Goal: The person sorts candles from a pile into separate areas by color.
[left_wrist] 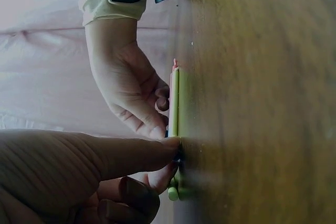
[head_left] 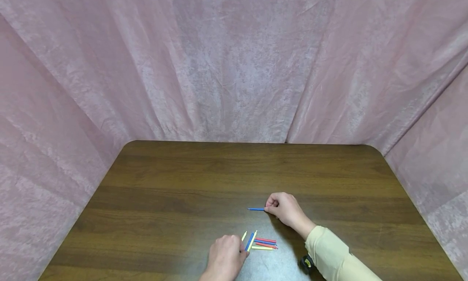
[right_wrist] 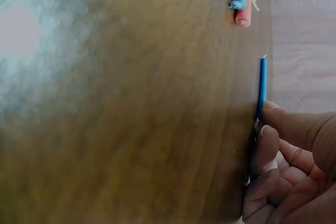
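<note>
My right hand (head_left: 287, 210) pinches one end of a thin blue candle (head_left: 256, 209) between thumb and finger, low over the table. Its wick points left in the head view; in the right wrist view the blue candle (right_wrist: 262, 85) extends past my thumb tip. Nearer to me, my left hand (head_left: 226, 254) holds its thumb and forefinger together at the lower end of a second blue candle (head_left: 250, 240). A yellow candle (head_left: 253, 240) leans beside that one, and another yellow candle (head_left: 244, 235) is partly hidden behind the hand.
Right of my left hand lie a red candle (head_left: 265, 240), another red candle (head_left: 266, 245), a blue candle and a yellow candle (head_left: 262, 248), close together. The brown wooden table (head_left: 164, 183) backs onto pink curtains (head_left: 234, 69). A black strap (head_left: 306, 264) hangs at my right sleeve.
</note>
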Demonstrator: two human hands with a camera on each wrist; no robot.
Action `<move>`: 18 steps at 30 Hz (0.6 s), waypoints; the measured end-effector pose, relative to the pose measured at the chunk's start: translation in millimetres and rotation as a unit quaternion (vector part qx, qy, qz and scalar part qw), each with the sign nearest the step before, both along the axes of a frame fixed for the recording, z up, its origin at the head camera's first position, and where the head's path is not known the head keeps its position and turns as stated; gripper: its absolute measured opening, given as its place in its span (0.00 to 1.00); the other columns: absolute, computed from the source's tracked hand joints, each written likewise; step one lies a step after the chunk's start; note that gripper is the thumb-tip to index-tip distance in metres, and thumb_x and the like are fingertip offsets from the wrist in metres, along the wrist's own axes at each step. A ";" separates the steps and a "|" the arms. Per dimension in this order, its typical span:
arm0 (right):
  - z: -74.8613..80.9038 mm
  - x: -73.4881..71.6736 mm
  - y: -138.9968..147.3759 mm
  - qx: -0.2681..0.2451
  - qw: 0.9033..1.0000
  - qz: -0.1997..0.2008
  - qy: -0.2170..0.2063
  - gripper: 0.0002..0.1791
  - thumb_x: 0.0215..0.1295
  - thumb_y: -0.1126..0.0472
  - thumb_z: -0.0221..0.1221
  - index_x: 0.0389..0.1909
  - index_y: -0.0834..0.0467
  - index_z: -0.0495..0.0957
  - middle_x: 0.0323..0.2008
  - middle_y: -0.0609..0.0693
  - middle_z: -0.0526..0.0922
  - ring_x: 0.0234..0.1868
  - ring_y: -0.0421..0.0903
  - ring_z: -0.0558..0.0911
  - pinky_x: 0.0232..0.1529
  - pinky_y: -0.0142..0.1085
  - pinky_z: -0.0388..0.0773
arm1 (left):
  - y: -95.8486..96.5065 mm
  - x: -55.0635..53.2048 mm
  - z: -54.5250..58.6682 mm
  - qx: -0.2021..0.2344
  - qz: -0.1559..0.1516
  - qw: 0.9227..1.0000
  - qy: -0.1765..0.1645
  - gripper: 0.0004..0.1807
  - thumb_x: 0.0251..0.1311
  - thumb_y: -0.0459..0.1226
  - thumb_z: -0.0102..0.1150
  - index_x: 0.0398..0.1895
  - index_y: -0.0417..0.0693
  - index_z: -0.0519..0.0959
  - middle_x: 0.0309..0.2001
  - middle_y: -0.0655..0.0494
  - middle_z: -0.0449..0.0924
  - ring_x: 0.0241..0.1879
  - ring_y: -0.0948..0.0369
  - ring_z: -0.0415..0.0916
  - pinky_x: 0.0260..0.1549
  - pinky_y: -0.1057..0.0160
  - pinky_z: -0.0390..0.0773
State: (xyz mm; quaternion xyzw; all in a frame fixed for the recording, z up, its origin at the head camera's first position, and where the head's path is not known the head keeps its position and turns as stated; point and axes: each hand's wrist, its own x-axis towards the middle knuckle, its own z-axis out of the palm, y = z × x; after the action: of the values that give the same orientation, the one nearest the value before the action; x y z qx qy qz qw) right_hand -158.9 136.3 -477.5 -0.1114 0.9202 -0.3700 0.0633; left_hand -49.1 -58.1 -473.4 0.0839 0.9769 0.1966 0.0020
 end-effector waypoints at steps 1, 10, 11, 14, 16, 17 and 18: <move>-0.2 0.0 -0.1 -0.001 1.000 0.000 0.000 0.10 0.53 0.65 0.69 0.19 0.53 0.78 0.16 0.40 0.75 0.17 0.37 0.72 0.25 0.33 0.70 | 0.1 0.3 0.0 0.000 0.001 1.000 0.000 0.12 0.41 0.42 0.76 0.12 0.59 0.80 0.17 0.59 0.77 0.20 0.57 0.75 0.17 0.59 0.68; 0.4 0.2 0.0 0.006 1.000 0.007 0.015 0.10 0.52 0.64 0.70 0.19 0.53 0.78 0.16 0.39 0.75 0.19 0.35 0.71 0.28 0.32 0.69 | -0.7 2.8 0.4 0.016 0.001 1.000 0.008 0.09 0.40 0.39 0.74 0.14 0.59 0.82 0.19 0.57 0.79 0.21 0.55 0.77 0.17 0.59 0.69; 0.5 0.3 0.1 0.007 1.000 0.007 0.014 0.10 0.52 0.64 0.70 0.19 0.53 0.78 0.16 0.39 0.75 0.18 0.35 0.71 0.28 0.32 0.69 | -0.6 2.9 0.4 0.015 0.001 1.000 0.008 0.08 0.40 0.40 0.74 0.14 0.59 0.82 0.19 0.57 0.79 0.21 0.55 0.77 0.17 0.59 0.70; 0.3 0.5 0.2 0.007 1.000 0.005 0.010 0.11 0.52 0.64 0.70 0.19 0.53 0.78 0.15 0.39 0.75 0.18 0.35 0.71 0.27 0.32 0.69 | -0.5 3.0 0.6 0.014 0.002 1.000 0.003 0.08 0.40 0.40 0.75 0.15 0.59 0.82 0.19 0.58 0.79 0.21 0.55 0.77 0.18 0.59 0.70; -0.1 0.4 0.2 0.006 1.000 0.003 0.007 0.11 0.52 0.64 0.70 0.19 0.53 0.78 0.15 0.39 0.75 0.17 0.35 0.71 0.26 0.32 0.69 | -0.3 2.9 0.7 0.013 0.005 1.000 -0.002 0.08 0.40 0.41 0.75 0.15 0.59 0.82 0.19 0.58 0.79 0.22 0.56 0.77 0.18 0.58 0.71; -0.3 0.3 0.1 0.005 1.000 0.003 0.005 0.11 0.52 0.64 0.70 0.19 0.53 0.78 0.15 0.40 0.75 0.17 0.36 0.71 0.26 0.32 0.69 | -0.1 2.8 0.7 0.012 0.006 1.000 -0.003 0.09 0.40 0.41 0.76 0.15 0.59 0.82 0.19 0.59 0.78 0.22 0.56 0.77 0.18 0.58 0.71; -0.2 0.2 0.0 0.005 1.000 0.002 0.004 0.11 0.52 0.64 0.70 0.19 0.53 0.78 0.15 0.40 0.75 0.17 0.36 0.71 0.26 0.32 0.69 | 0.1 2.7 0.8 0.012 0.007 1.000 -0.006 0.09 0.40 0.41 0.76 0.15 0.59 0.81 0.19 0.59 0.78 0.22 0.56 0.77 0.18 0.58 0.71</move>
State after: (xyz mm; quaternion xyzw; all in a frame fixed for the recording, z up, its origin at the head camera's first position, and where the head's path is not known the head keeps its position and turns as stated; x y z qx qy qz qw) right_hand -158.7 136.3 -477.7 -0.1150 0.9219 -0.3650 0.0607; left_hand -46.3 -58.0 -472.6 0.0754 0.9751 0.2086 0.0052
